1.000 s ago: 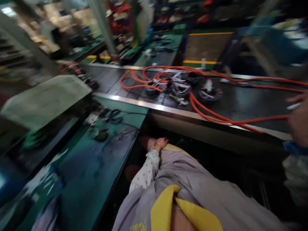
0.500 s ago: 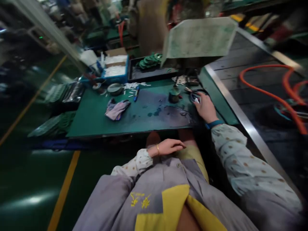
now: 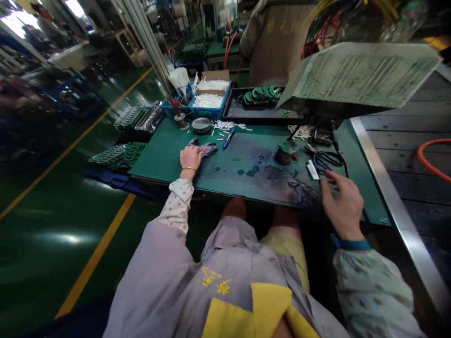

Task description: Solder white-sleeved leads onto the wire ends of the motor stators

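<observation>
My left hand [image 3: 190,158] is closed over a crumpled grey-pink cloth [image 3: 208,149] on the green work mat [image 3: 158,155]. Its fingertips are partly hidden against the fabric. At the right front of the mat, my right hand [image 3: 343,202] hovers with thumb and fingers apart, and nothing shows between them. Just ahead of it lie a small white piece [image 3: 312,170] and a looped black cable [image 3: 331,162]. A dark round pot [image 3: 285,153] stands left of the cable. Between cloth and pot, a blue pen [image 3: 229,138] rests on the mat.
Blue bins [image 3: 207,111] of white sticks and a black tray [image 3: 243,112] with green rings line the back. A pale hood [image 3: 359,75] overhangs the right rear. A metal rail [image 3: 384,178] borders the right side. Green parts [image 3: 130,117] are stacked at left.
My left hand has gone from my lap up to the cloth and covers part of it. My right hand has drawn back from the cable toward the front edge. The view has swung left.
</observation>
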### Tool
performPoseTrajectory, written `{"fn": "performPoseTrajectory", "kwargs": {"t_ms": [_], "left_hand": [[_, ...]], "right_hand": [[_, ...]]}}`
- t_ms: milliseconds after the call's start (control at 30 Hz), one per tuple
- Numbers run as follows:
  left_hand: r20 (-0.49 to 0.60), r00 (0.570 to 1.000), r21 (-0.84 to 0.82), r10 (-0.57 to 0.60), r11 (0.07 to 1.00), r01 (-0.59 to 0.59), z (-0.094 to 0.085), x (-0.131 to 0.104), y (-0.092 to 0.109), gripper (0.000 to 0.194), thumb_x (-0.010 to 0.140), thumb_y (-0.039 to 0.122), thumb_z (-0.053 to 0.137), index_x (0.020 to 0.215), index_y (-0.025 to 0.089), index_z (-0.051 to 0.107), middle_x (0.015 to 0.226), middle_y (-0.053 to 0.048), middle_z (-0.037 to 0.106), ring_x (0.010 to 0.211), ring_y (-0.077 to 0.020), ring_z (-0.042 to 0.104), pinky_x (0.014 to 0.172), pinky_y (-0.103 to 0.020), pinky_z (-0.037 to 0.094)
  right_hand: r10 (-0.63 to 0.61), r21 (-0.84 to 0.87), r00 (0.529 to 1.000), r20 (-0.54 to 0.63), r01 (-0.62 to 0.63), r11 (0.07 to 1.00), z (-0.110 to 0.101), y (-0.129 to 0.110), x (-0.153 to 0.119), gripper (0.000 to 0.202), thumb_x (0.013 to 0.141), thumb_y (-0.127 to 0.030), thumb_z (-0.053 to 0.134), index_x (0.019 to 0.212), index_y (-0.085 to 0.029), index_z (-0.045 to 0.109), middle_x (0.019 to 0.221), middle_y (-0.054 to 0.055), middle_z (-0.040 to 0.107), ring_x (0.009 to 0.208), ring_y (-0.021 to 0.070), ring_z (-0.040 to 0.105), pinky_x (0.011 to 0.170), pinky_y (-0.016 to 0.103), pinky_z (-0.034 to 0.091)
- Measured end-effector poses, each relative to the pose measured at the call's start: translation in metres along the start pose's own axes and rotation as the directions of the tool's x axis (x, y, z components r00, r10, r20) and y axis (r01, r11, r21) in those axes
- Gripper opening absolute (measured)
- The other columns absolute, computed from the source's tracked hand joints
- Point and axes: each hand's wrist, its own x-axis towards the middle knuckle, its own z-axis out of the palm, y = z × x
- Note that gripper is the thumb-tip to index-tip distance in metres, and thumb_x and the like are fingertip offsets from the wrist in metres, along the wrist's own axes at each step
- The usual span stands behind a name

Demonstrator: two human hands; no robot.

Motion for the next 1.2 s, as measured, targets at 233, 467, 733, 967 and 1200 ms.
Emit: {"fn": "performPoseTrajectory", "kwargs": {"t_ms": [233,467,733,967,1200], "left_hand": [[-0.055,0.984,-0.617,0.169,0.769,-0.166,0.003,0.006,0.07,0.029,0.115,0.037,0.056,0.119,0.018,0.077,0.106,-0.008,0.082,0.091,-0.0217,0.077,0.086,-0.033,0.06],[0.144,0.97,-0.537,0.195,0.839,-0.089,0.025,-0.038,0.091,0.028,0.111,0.017,0.056,0.131,0.015,0.075,0.135,-0.016,0.08,0.126,-0.0263,0.076,0.115,-0.04,0.056],[0.12,0.788,-0.219,0.604,0.79,-0.573,0.021,-0.086,0.102,0.056,0.101,0.038,0.084,0.152,0.021,0.068,0.159,-0.015,0.067,0.151,-0.0351,0.057,0.128,-0.05,0.04],[0.255,0.917,-0.442,0.307,0.88,-0.172,0.038,-0.038,0.121,0.024,0.113,0.03,0.062,0.117,0.017,0.081,0.111,-0.009,0.084,0.103,-0.0242,0.078,0.095,-0.033,0.058],[0.204,0.924,-0.279,0.325,0.923,-0.263,0.022,-0.064,0.059,0.029,0.109,0.02,0.06,0.135,0.018,0.073,0.132,-0.014,0.079,0.125,-0.0299,0.074,0.111,-0.042,0.057]], "right_hand": [[0.095,0.262,0.995,0.023,-0.098,0.96,-0.02,-0.051,-0.049,0.039,0.11,-0.052,0.06,0.128,-0.022,0.08,0.117,0.008,0.083,0.099,0.0201,0.078,0.093,0.035,0.061],[0.043,0.453,0.977,0.209,-0.135,0.881,-0.006,-0.085,-0.075,0.03,0.111,-0.044,0.063,0.123,-0.024,0.082,0.113,0.005,0.083,0.104,0.0181,0.079,0.094,0.031,0.063],[0.069,0.557,0.923,0.378,-0.286,0.78,0.011,-0.111,-0.086,0.033,0.111,-0.049,0.062,0.116,-0.025,0.084,0.108,0.005,0.084,0.098,0.0179,0.08,0.091,0.032,0.062],[0.004,0.579,0.909,0.418,-0.27,0.769,0.013,-0.129,-0.085,0.038,0.112,-0.053,0.058,0.117,-0.025,0.084,0.109,0.006,0.084,0.1,0.0197,0.08,0.091,0.034,0.06],[0.059,0.537,0.878,0.474,-0.341,0.772,0.008,-0.113,-0.1,0.042,0.112,-0.059,0.058,0.119,-0.026,0.084,0.108,0.006,0.084,0.098,0.0204,0.081,0.088,0.034,0.061]]}}
